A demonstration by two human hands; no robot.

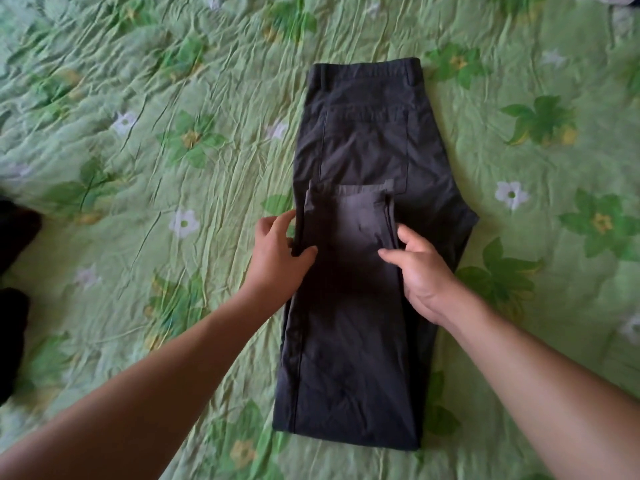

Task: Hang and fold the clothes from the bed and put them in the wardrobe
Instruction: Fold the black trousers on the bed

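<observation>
Dark grey trousers point(367, 140), one pair, on green floral bed point(173, 98).
Left hand point(277, 252) and right hand point(417, 268): fingers half-curled, apparently pinching the folded legs.

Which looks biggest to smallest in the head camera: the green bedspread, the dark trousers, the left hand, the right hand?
1. green bedspread
2. dark trousers
3. left hand and right hand: about alike, so tied.

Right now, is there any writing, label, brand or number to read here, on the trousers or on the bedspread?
None: no text can be read in this view.
Dark trousers: no label, tag or brand mark shows on the waistband or back pocket.
Green floral bedspread: only printed flowers and leaves, no words.
</observation>
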